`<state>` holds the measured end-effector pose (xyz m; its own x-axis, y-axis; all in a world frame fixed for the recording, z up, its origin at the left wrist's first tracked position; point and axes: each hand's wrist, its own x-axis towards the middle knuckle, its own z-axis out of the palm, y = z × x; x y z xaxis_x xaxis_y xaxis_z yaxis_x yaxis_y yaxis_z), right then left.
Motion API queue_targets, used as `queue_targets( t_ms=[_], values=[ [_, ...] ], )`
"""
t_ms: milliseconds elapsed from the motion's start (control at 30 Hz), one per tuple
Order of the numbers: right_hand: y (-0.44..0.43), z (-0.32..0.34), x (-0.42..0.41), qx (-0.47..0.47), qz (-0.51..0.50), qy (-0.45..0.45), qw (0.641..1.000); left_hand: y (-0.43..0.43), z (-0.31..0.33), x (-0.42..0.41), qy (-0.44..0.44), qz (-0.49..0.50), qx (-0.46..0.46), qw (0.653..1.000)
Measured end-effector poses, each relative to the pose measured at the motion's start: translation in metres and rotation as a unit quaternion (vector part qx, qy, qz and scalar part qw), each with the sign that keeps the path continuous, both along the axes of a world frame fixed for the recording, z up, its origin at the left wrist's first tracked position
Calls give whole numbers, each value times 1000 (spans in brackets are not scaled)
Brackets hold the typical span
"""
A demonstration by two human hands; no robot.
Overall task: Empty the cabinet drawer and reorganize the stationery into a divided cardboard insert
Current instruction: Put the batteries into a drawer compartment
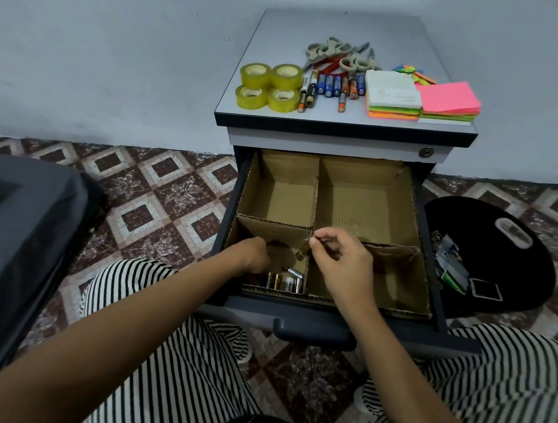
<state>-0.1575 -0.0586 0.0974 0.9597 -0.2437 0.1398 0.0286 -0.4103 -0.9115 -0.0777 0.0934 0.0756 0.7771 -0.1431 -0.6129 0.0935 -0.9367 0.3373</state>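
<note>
The drawer (313, 331) of the small cabinet stands pulled out, and inside it sits the cardboard insert (366, 200), divided in four compartments. The two back compartments show only bare cardboard.

The right hand (343, 261) pinches a small battery (303, 250) between thumb and fingertips. It holds the battery tilted, just over the divider between the two front compartments, on the side of the front-left one. The left hand (252, 255) reaches down into this front-left compartment. Its fingers point away and are hidden, so I cannot tell if they grip something. Just beside it, on the bottom of the same compartment, lie a few loose batteries (283, 280) near the front wall.

On the cabinet top (309, 120) the other stationery waits. Four tape rolls (269, 86) stand together at the left. Next to them lies a row of batteries and markers (336, 85), with scissors (339, 56) behind. At the right are stacks of sticky notes (421, 99). On the tiled floor (161, 197), right of the drawer, lies a black round object (497, 257).
</note>
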Motion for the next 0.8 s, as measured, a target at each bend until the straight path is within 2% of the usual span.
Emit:
queue_targets(
  t_ms=[333, 400, 533, 633, 800],
  values=[
    [-1, 0, 0, -1, -3, 6, 1000, -2, -5, -6, 38, 69, -116, 990],
    [-1, 0, -1, 0, -2, 6, 1000, 0, -2, -6, 48, 66, -115, 990],
    [0, 0, 0, 0, -2, 3, 1000, -1, 2, -4, -14, -44, -45, 998],
    [0, 0, 0, 3, -2, 2, 1000, -4, 1, -3, -53, -98, -72, 991],
    [-1, 1, 0, -4, -6, 2, 1000, -7, -4, -4, -36, -143, -57, 987]
  ],
)
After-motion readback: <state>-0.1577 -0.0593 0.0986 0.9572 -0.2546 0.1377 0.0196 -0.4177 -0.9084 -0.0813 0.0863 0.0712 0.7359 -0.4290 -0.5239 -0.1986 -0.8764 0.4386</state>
